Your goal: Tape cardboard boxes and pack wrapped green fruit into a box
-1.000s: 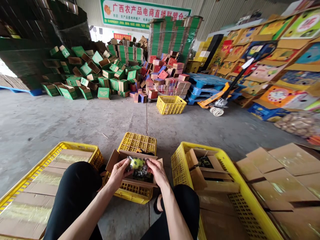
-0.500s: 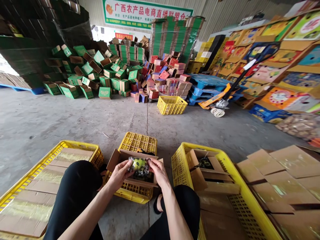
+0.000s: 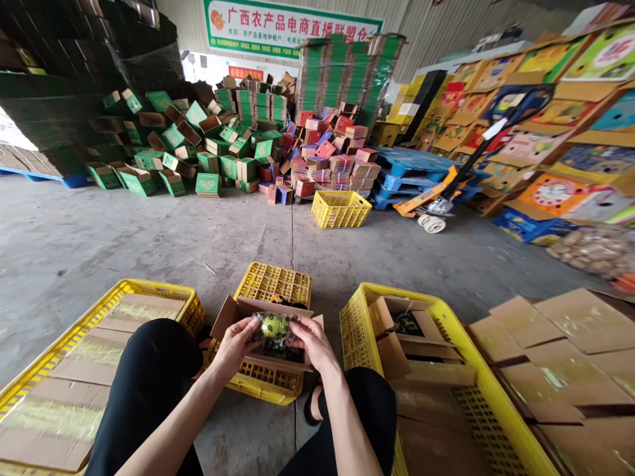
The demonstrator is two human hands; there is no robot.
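Between my two hands is a green fruit (image 3: 274, 325) in a clear plastic bag with dark spots; its exact kind I cannot make out. My left hand (image 3: 239, 340) pinches the bag's left end, and my right hand (image 3: 312, 337) grips its right end. Just below them an open cardboard box (image 3: 225, 320) stands on an upturned yellow crate (image 3: 272, 281). Dark, shiny wrapped items lie inside the box, partly covered by the fruit and my hands.
To my left stands a yellow crate (image 3: 193, 297) of taped cartons. On the right, another yellow crate (image 3: 364, 324) holds open and closed boxes, with more cartons (image 3: 570, 370) beyond. Farther off are a small yellow crate (image 3: 341, 210), a pallet jack (image 3: 446, 192) and heaped green boxes (image 3: 208, 184).
The fruit has turned slightly within its bag, and my right fingers have shifted a little inward along it. Everything else stays put.
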